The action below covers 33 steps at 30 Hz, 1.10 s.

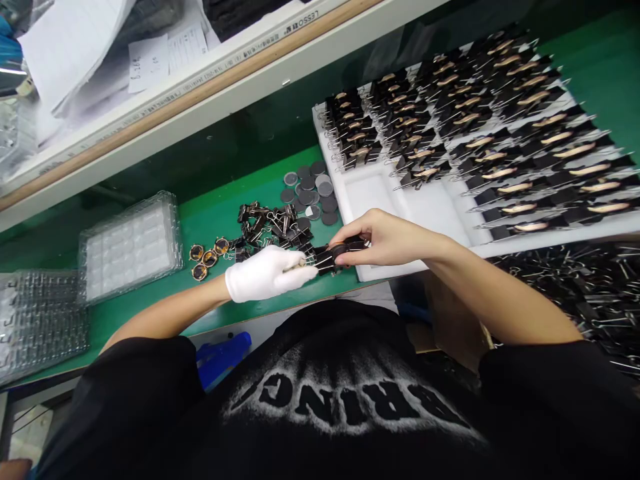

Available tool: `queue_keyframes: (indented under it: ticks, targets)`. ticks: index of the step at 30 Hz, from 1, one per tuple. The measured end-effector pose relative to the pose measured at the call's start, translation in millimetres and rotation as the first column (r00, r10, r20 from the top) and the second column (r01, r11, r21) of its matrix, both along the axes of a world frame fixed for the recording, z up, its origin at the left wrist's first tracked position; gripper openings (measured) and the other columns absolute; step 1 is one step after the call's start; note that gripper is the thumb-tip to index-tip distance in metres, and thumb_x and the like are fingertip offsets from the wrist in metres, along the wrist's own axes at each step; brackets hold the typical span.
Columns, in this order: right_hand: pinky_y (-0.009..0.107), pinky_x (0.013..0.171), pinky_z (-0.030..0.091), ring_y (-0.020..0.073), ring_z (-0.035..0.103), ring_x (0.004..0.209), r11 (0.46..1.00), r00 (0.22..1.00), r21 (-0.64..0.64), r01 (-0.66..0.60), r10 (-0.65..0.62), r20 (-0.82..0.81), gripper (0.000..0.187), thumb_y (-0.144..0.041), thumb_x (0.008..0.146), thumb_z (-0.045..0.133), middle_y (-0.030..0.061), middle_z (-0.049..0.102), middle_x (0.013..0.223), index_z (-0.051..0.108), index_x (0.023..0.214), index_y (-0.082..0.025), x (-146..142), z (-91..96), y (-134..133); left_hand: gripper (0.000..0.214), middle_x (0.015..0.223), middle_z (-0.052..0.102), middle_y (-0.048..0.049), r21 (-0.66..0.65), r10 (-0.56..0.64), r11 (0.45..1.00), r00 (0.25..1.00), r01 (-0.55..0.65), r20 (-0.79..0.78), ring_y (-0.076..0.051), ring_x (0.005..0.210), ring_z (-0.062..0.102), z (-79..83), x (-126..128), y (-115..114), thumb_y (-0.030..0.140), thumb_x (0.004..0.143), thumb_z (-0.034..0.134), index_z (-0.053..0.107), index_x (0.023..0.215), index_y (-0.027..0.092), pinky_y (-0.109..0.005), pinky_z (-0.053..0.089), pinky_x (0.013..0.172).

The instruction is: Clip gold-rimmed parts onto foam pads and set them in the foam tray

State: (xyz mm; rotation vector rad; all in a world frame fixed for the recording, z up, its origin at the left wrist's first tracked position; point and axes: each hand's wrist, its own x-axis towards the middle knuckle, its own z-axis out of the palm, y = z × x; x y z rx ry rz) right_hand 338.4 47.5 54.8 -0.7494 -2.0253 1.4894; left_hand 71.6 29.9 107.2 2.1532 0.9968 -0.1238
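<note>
Item: binder clip [330,257], black, pinched between the grip of the gloved left hand [265,273] and the grip of the bare right hand [385,237], just off the white tray's [400,200] near left corner. Loose clips [270,223], grey discs [310,187]: on the bench [215,213], left of the tray.

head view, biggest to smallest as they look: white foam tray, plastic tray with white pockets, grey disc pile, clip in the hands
white foam tray
plastic tray with white pockets
grey disc pile
clip
</note>
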Motion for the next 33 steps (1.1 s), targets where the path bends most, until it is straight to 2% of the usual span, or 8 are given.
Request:
queue_keyframes:
  ticks: [11,14,18,21,23,26,29,33]
  targets:
    - [0.027,0.063,0.047,0.0161,0.068,0.070,0.987,0.994,0.114,0.111,-0.111,-0.011,0.019,-0.032,0.088,0.074,0.0022,0.080,0.087,0.083,0.096,-0.018,28,4.7,-14,0.045,0.056,0.050,0.0055,0.047,-0.075,0.996,0.994,0.079,-0.077,-0.010,0.050,0.042,13.3,29,11,0.054,0.102,0.048,0.053,0.074,0.020,-0.026,0.033,0.055]
    - [0.029,0.068,0.050,0.0181,0.072,0.076,0.968,0.991,0.218,0.127,-0.135,0.020,0.019,-0.031,0.092,0.071,0.0032,0.081,0.091,0.082,0.100,-0.019,40,-1.2,-20,0.048,0.069,0.065,-0.0003,-0.124,-0.079,0.989,0.997,0.077,-0.016,-0.012,0.059,0.056,9.2,42,18,0.061,0.103,0.043,0.062,0.088,0.019,-0.026,0.044,0.061]
    - [0.035,0.078,0.052,0.0215,0.075,0.088,0.834,0.958,0.497,0.240,-0.285,0.015,0.018,-0.032,0.099,0.063,0.0053,0.082,0.102,0.080,0.102,-0.027,61,-14.7,-28,0.071,0.091,0.077,-0.0148,-0.592,0.256,0.785,0.966,-0.181,0.044,-0.018,0.070,0.071,-5.1,75,28,0.078,0.098,0.037,0.069,0.092,0.014,-0.028,0.052,0.058]
    - [0.046,0.095,0.049,0.0273,0.073,0.113,0.686,0.863,0.604,0.407,-0.504,-0.009,0.016,-0.032,0.100,0.064,0.0051,0.080,0.118,0.078,0.107,-0.034,80,-31.6,-39,0.060,0.086,0.076,-0.0130,-0.635,0.387,0.726,0.920,-0.263,0.062,-0.015,0.064,0.067,-16.6,106,39,0.070,0.095,0.056,0.069,0.085,0.013,-0.025,0.048,0.054]
    - [0.056,0.109,0.041,0.0345,0.062,0.134,0.548,0.732,0.666,0.506,-0.681,0.004,0.027,-0.039,0.096,0.071,0.0081,0.073,0.136,0.074,0.123,-0.035,92,-47.0,-49,0.047,0.088,0.076,-0.0104,-0.498,0.328,0.839,0.934,-0.219,0.140,-0.015,0.067,0.067,-23.5,127,49,0.059,0.098,0.058,0.070,0.090,0.014,-0.026,0.049,0.059]
    - [0.059,0.115,0.036,0.0406,0.050,0.145,0.294,0.449,0.732,0.614,-0.894,-0.018,0.053,-0.049,0.093,0.073,0.0169,0.061,0.149,0.064,0.140,-0.026,104,-73.4,-65,0.036,0.089,0.075,-0.0078,0.059,0.127,0.989,0.982,-0.136,0.141,-0.019,0.078,0.069,-36.0,158,64,0.046,0.103,0.052,0.070,0.095,0.016,-0.031,0.051,0.073]
    - [0.052,0.110,0.041,0.0358,0.059,0.136,0.183,0.330,0.741,0.646,-0.943,-0.054,0.033,-0.036,0.100,0.064,0.0176,0.067,0.139,0.069,0.129,-0.021,101,-94.6,-77,0.032,0.101,0.075,-0.0136,0.548,-0.002,0.836,1.000,0.012,-0.019,-0.026,0.094,0.070,-51.5,185,73,0.040,0.106,0.050,0.067,0.109,0.013,-0.036,0.049,0.084]
    - [0.050,0.109,0.037,0.0337,0.063,0.132,0.218,0.391,0.774,0.594,-0.919,-0.041,0.018,-0.025,0.100,0.064,0.0148,0.072,0.132,0.074,0.113,-0.020,88,-103.7,-84,0.043,0.105,0.073,-0.0188,0.692,0.045,0.720,0.991,0.054,-0.123,-0.030,0.095,0.071,-67.9,206,77,0.043,0.110,0.037,0.064,0.117,0.010,-0.037,0.048,0.082]
